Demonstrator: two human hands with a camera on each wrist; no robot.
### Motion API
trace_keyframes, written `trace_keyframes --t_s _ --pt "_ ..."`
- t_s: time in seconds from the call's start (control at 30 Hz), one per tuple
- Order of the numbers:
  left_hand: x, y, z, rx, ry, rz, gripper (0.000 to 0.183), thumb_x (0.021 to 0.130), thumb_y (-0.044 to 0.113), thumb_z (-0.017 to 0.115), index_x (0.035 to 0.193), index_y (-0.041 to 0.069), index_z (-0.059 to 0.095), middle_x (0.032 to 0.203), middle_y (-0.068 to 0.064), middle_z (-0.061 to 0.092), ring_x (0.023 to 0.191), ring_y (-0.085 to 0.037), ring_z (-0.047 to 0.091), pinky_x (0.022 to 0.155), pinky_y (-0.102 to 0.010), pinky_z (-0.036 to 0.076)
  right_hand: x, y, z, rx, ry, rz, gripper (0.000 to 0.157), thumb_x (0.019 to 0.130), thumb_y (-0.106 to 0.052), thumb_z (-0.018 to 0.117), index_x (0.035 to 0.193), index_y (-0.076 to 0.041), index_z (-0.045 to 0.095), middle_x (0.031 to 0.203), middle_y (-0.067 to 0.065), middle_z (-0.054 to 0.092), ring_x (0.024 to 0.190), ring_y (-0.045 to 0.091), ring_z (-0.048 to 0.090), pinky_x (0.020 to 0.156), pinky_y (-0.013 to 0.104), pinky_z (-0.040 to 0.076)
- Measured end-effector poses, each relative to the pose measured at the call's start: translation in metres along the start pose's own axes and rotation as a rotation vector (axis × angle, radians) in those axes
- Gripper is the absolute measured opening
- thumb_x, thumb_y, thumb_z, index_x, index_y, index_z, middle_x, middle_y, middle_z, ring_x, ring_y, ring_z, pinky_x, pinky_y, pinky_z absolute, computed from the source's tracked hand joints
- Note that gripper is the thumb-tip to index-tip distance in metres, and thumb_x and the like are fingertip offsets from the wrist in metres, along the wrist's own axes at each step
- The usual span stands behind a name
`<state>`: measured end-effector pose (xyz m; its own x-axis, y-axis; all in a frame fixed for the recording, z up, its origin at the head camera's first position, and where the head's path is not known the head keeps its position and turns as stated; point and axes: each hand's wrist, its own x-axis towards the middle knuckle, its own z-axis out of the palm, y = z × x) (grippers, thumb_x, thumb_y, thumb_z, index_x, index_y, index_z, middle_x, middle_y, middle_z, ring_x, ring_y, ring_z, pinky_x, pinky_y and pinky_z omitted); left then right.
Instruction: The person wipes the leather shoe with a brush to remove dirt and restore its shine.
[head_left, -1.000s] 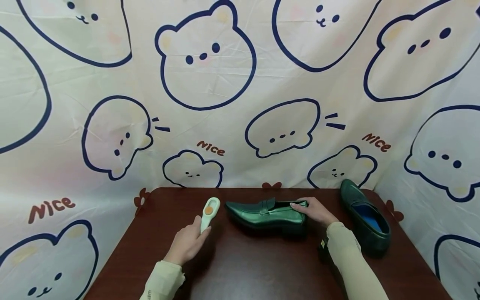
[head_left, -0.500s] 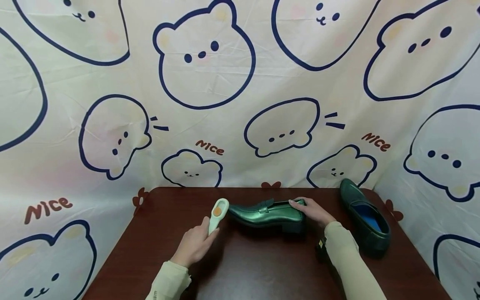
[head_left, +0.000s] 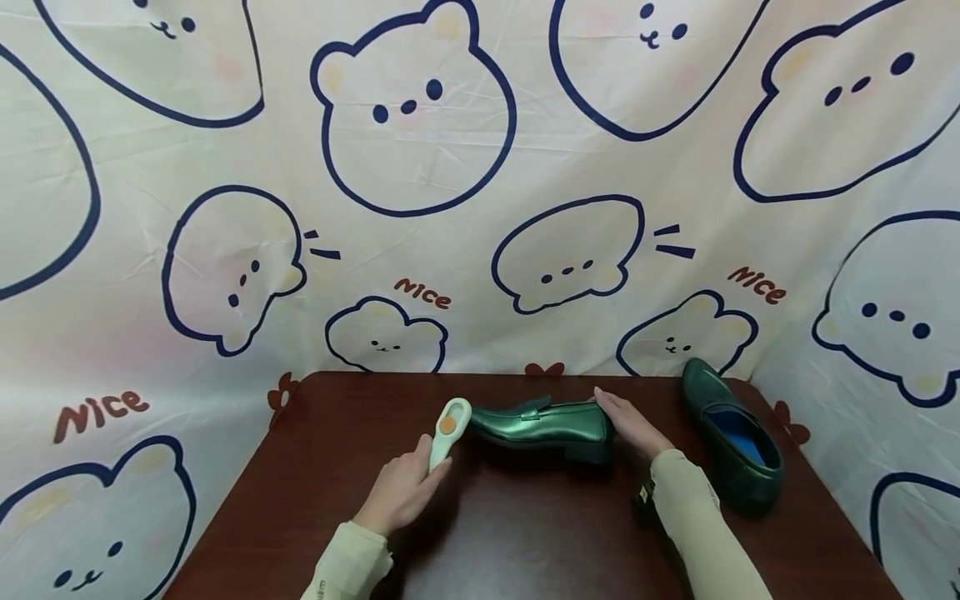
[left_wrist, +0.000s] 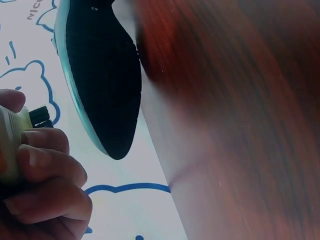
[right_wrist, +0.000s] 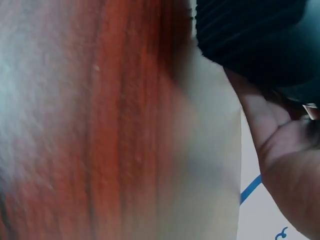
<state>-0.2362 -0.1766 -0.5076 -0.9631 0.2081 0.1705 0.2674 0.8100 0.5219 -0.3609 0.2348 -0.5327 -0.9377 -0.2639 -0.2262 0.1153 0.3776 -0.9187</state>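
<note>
My left hand (head_left: 397,492) grips a small pale green brush (head_left: 453,427) with an orange oval on its back. Short dark bristles (left_wrist: 40,116) show beneath its head in the left wrist view. The brush head is close by the toe of a shiny green loafer (head_left: 540,427); whether they touch is unclear. My right hand (head_left: 633,427) holds this shoe by the heel end, its fingers partly hidden behind it. The loafer is raised off the table with its side towards me, and its black sole (left_wrist: 102,75) shows in the left wrist view.
A second green loafer (head_left: 753,492) with a blue insole stands at the right edge of the dark brown table (head_left: 525,542), beside my right forearm. A bear-printed cloth (head_left: 480,250) hangs close behind the table and on both sides.
My left hand has carried the brush right, to the shoe's toe. The held loafer has risen and turned, so its opening hardly shows now. My right hand's fingers have shifted behind the heel.
</note>
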Motion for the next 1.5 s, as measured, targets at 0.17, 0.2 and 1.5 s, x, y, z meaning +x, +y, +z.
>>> trace_keyframes --t_s 0.17,0.2,1.5 --pt "0.0 0.004 0.001 -0.007 -0.006 0.015 0.033 0.106 0.043 0.055 0.098 0.013 0.045 0.064 0.003 0.043 0.053 -0.013 0.042 0.052 -0.029 0.036 -0.001 0.0 0.0 0.023 0.013 -0.059 0.07 0.104 -0.066 0.038 0.146 -0.012 0.052 0.145 0.018 0.05 0.12 0.033 0.055 0.09 0.046 0.056" --pt "0.0 0.004 0.001 -0.007 -0.007 0.013 0.032 0.106 0.043 0.055 0.098 0.013 0.045 0.064 0.003 0.043 0.052 -0.013 0.042 0.052 -0.029 0.036 -0.001 -0.002 0.0 0.022 0.006 -0.077 0.069 0.105 -0.065 0.039 0.146 -0.011 0.051 0.144 0.018 0.05 0.119 0.033 0.055 0.089 0.046 0.056" --pt "0.023 0.094 0.022 -0.165 -0.15 0.295 0.034 0.109 0.049 0.045 0.108 0.015 0.046 0.072 0.005 0.046 0.058 -0.006 0.044 0.054 -0.022 0.039 -0.006 -0.054 0.037 -0.07 0.163 -0.422 0.053 0.113 -0.042 0.04 0.072 -0.008 0.043 0.067 0.001 0.039 0.061 0.015 0.041 0.063 0.029 0.04"
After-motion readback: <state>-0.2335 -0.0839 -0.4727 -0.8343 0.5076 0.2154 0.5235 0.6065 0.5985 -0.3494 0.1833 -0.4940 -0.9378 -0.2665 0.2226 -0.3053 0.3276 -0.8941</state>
